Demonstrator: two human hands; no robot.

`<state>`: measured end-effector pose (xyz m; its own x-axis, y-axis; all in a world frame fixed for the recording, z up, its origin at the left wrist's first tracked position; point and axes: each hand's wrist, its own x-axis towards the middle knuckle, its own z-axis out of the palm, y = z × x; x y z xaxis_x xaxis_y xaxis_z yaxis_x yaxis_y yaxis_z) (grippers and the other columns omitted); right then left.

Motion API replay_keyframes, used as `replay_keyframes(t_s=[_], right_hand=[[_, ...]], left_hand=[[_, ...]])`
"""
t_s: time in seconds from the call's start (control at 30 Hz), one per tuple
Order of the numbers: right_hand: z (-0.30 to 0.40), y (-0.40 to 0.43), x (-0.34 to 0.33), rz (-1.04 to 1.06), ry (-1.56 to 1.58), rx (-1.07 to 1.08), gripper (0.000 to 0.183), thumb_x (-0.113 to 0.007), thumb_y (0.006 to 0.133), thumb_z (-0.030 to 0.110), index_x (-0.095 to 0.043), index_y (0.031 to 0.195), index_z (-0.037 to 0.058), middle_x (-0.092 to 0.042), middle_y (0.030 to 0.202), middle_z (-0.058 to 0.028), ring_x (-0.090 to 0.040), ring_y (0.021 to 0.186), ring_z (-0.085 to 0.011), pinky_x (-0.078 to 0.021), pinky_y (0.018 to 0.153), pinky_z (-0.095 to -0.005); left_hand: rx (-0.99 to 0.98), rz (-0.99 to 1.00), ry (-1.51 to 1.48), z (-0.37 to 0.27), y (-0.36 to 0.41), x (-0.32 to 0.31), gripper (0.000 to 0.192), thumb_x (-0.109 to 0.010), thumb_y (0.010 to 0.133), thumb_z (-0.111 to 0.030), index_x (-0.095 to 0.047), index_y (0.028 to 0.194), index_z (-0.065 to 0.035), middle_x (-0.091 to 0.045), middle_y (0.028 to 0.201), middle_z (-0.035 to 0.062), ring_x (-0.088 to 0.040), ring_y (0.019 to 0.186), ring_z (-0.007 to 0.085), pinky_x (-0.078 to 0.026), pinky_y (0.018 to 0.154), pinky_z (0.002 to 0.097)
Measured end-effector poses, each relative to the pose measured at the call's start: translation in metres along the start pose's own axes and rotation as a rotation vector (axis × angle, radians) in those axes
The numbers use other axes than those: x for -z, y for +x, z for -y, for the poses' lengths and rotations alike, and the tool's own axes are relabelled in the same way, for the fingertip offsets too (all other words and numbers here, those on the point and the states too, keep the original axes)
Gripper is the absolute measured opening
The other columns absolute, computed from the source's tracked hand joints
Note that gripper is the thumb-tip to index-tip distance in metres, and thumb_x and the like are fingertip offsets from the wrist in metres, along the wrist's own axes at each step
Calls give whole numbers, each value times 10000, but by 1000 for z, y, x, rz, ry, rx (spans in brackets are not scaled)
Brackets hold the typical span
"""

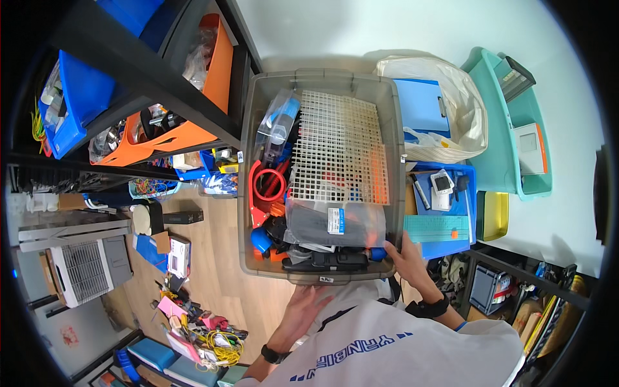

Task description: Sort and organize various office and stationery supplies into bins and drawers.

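A grey translucent plastic storage bin (397,193) stands before me, close to my body. My right hand (406,259) is at its near right corner, the thumb over the rim and the fingers against the outer wall. My left hand (307,302) lies at the near wall, below the rim, fingers spread; whether it bears weight I cannot tell. Inside the bin lie a white plastic grid panel (338,145), a clear bag of black cable ties (314,225), a red ring-shaped tool part (269,185), a blue rounded item (261,239) and black cases (338,260).
Black shelving (193,87) with orange and blue bins rises at the left. At the right are a white fabric basket (476,116), a blue tray (473,193) and a teal bin (488,145). A pile of cables and tools (208,334) lies on the wooden floor.
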<state>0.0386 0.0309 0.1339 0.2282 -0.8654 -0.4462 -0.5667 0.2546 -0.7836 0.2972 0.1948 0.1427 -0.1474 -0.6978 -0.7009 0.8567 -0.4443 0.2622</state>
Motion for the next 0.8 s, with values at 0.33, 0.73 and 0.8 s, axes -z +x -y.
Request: replay_keyframes(t_s=[0.33, 0.73, 0.8], right_hand=[[-19, -7, -1, 1, -65, 91, 530, -632, 1022, 361, -450, 1192, -107, -649, 844, -305, -676, 853, -468, -516, 736, -469], [87, -1, 98, 130, -655, 445, 686, -516, 1016, 591, -684, 916, -66, -615, 718, -285, -630, 717, -452, -468, 665, -510], [133, 3, 115, 129, -710, 396, 690, -519, 1011, 604, -679, 940, -64, -595, 685, -257, -625, 678, -415, -464, 641, -483]], left_hand=[[-97, 4, 38, 16, -8, 18, 322, -544, 1073, -236, -504, 1367, -110, -587, 1354, 59, -534, 1305, 269, -359, 1193, 509], [-394, -164, 200, 32, -15, -15, 530, -656, 1013, -210, -368, 1359, 68, -604, 1231, 190, -640, 1170, 284, -517, 1072, 440], [-421, -223, 157, 36, -14, -19, 637, -670, 996, -189, -299, 1421, 107, -597, 1239, 220, -643, 1166, 312, -518, 1078, 448]])
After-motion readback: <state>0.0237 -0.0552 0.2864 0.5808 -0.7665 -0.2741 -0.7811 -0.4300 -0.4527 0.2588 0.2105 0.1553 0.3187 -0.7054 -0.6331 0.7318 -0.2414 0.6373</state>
